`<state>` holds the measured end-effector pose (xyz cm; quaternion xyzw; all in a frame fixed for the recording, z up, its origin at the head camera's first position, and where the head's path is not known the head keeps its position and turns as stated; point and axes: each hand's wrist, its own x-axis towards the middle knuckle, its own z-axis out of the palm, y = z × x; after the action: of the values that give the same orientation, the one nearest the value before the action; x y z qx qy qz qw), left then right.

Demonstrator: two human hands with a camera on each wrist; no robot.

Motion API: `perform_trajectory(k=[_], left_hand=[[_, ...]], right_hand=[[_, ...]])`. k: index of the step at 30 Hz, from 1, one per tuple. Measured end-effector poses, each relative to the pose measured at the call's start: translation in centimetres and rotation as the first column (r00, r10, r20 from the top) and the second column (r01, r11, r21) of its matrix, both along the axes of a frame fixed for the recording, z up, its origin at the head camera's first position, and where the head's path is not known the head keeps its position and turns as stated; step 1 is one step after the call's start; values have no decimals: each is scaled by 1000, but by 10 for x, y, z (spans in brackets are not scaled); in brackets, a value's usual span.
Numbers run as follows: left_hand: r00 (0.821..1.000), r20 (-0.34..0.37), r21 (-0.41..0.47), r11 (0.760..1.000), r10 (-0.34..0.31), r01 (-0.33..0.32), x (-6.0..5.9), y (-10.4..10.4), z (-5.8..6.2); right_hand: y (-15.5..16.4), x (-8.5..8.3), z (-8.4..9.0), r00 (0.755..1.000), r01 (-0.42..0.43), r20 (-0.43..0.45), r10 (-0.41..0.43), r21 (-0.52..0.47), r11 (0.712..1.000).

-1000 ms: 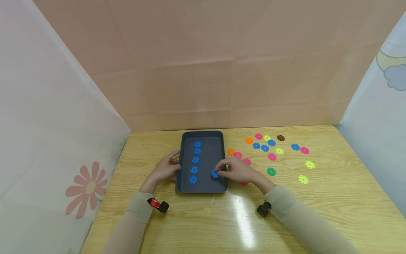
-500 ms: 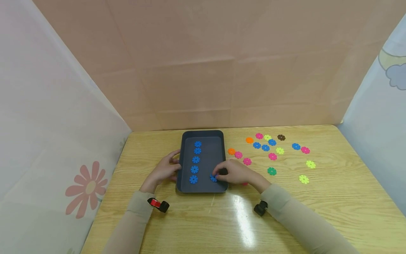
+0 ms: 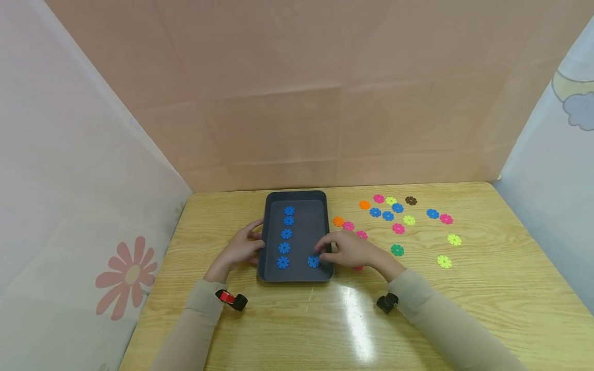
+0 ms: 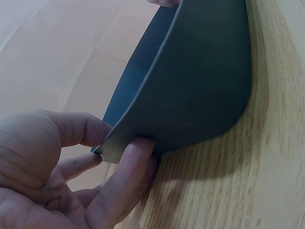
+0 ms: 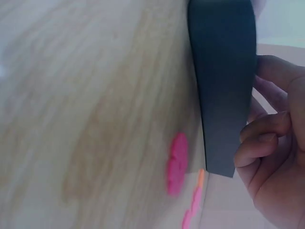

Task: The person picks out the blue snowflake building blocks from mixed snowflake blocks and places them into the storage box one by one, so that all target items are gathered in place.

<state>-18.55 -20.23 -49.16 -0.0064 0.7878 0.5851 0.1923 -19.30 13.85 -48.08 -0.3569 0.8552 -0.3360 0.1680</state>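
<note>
Fingers [image 4: 131, 162] of the left hand [image 3: 238, 249] pinch the left rim of the dark tray [image 3: 320, 226] — thumb over the lip, the others against the outer wall, as the left wrist view shows. Across the tray, the right hand [image 3: 352, 250] hangs over the right rim with its fingers [image 5: 267, 131] loosely curled and holding nothing; half a second ago they were down on the blue flower disc [image 3: 313, 261], and they have since lifted off it and drawn slightly back. That disc now lies flat and free on the tray floor near the front right corner, level with the nearest of the five blue discs [image 3: 286, 233] set in a column along the tray's left side. Left hand and tray have not moved. On the wooden table [image 3: 487, 288] to the right lie scattered discs — pink, orange, green, yellow, blue and brown — one pink disc [image 5: 177, 162] just beside the tray's outer wall.
</note>
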Motion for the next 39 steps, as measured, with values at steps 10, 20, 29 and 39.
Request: perform_trajectory(k=[10, 20, 29, 39], left_hand=[[1000, 6, -7, 1000, 11, -11, 0, -2, 0], [1000, 6, -19, 1000, 24, -24, -1, -1, 0], [1000, -2, -28, 999, 20, -20, -2, -2, 0], [1000, -8, -35, 999, 16, -16, -1, -2, 1]], right_hand=[[22, -8, 9, 994, 102, 40, -98, -91, 991], [49, -20, 13, 961, 276, 60, -270, -183, 943], [78, -38, 4, 883, 467, 24, -469, -151, 871], [104, -53, -4, 810, 586, 10, -586, -62, 808]])
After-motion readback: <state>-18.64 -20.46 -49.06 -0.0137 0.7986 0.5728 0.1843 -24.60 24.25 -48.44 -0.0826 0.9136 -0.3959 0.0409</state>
